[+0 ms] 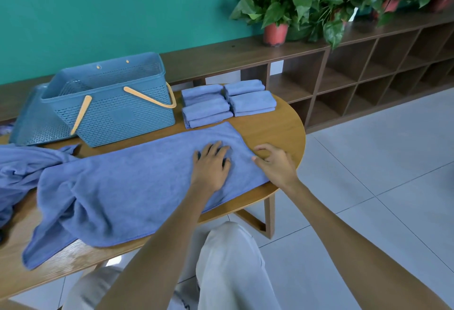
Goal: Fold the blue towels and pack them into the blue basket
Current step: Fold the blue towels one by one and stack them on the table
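- Towel [137,187], blue, lies spread lengthwise across the wooden table [277,123]; its right end is flat, its left end is rumpled and one corner hangs over the near table edge.
- Left hand [212,164]: palm down, fingers straight and spread, pressing the towel flat near its right end. It grasps nothing.
- Right hand [275,162]: at the towel's right edge, thumb and fingers loosely curled with the thumb tip touching the hem. Whether cloth is actually pinched cannot be told.
- Handling judgement: the fabric looks soft, limp and light, with a napped surface. It should drape and wrinkle readily, will not hold shape unsupported, and is unlikely to slip on the wood.
- Recommended hold points: pinch the two right-end corners at the hem, one per hand, then carry them toward the left end. Smooth the rumpled left portion first, or the fold will trap creases.
- Folded towels [228,104] sit in four small stacks beyond the spread towel, near the table's far edge.
- Blue basket [113,103] stands upright to the left of the stacks, handles down, showing no towels inside.
- More unfolded blue cloth [22,169] is heaped at the far left.
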